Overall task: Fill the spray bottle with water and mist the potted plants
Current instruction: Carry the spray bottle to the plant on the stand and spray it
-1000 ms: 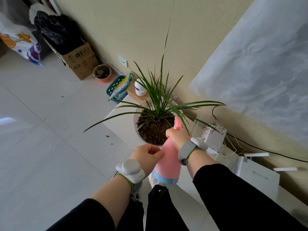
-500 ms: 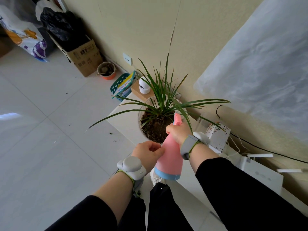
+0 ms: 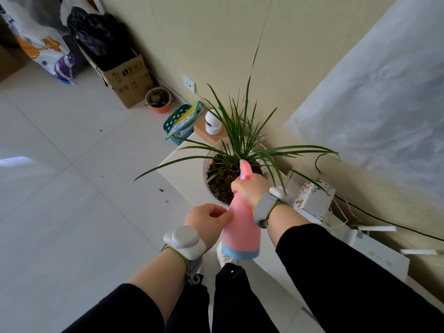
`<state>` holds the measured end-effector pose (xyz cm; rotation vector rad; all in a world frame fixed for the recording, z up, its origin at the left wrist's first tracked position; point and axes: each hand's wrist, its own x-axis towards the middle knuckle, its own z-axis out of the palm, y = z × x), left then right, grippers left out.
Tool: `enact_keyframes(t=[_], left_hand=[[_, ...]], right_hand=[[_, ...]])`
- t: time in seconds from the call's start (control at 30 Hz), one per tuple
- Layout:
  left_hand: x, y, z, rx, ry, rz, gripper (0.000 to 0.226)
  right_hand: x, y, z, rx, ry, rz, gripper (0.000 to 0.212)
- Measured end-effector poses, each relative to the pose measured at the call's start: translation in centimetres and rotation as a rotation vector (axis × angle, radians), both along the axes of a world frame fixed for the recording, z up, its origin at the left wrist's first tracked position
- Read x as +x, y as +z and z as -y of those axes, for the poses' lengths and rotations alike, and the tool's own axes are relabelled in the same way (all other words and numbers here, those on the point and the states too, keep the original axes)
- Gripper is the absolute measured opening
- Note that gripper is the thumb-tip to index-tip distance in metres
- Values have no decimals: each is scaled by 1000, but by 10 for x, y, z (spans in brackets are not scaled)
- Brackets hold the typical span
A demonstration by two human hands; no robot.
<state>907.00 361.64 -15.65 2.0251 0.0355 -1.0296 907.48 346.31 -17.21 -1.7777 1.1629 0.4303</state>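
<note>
A pale yellow wall point(image 3: 216, 44) runs diagonally across the view, with a thin crack line down it and a white socket point(image 3: 189, 83) low on it. A translucent white sheet point(image 3: 384, 97) hangs over the wall's right part. The floor point(image 3: 60, 188) is large glossy white tiles, flecked with bits of dirt, with a bright patch of daylight at the left edge. Along the wall's foot stand a cardboard box point(image 3: 127, 80) holding a black bag, an orange-based pot point(image 3: 158, 100) and a teal basket point(image 3: 180, 123). A low white worktop point(image 3: 182, 171) meets the wall; a black cable point(image 3: 384, 221) trails along it.
</note>
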Motion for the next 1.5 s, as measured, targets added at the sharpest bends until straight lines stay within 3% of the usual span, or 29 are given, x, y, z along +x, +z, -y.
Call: enact_keyframes(t=[0.83,1.1,1.23,1.33,1.4,1.5], left_hand=[[-1,-6,-19,30,22,6,9],[-3,-5,-18,22,-6,-9,9],[-7,-5,-14,21,-27,-12,8],[-10,-7,-13,19,-38,-21,8],[-11,-9,-13,23,-51,-25,8],[-12,-13,-14,36,-66,-27,10]], right_hand=[[3,-1,-21,21,59,18,19],[-7,3,-18,39,2,-4,28],[-15,3,-15,36,-15,-36,25],[-21,3,-15,39,-16,-36,8],[-25,0,-14,53,-26,-16,19],[-29,-4,-15,47,-58,-32,14]])
